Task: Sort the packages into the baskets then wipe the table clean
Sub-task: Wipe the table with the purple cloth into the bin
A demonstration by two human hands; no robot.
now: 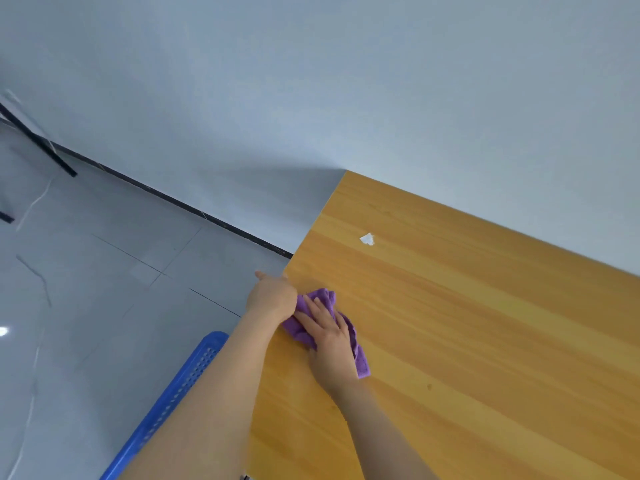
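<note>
Right hand (327, 336) lies flat, palm down, with straight fingers (320, 310) spread over a crumpled purple cloth (323, 298), pressing it against the wooden table (467, 341); the cloth shows beyond the fingertips and along the outer side of the hand down to the wrist. Left hand (272, 294) sits just beside the right hand at the table's edge, touching the cloth, its thumb pointing away from the table; its fingers are hidden behind the back of the hand, so whether it grips anything cannot be told. Both forearms are bare. Farther ahead of the hands, well apart from the cloth, a small white scrap of paper (367, 239) lies on the tabletop. Below the left forearm, beside the table edge, stands a blue perforated basket (194, 372) on the grey tiled floor (104, 289); its contents are out of sight. Beyond the hands and table rises a pale wall (346, 81) with a dark baseboard (173, 200).
</note>
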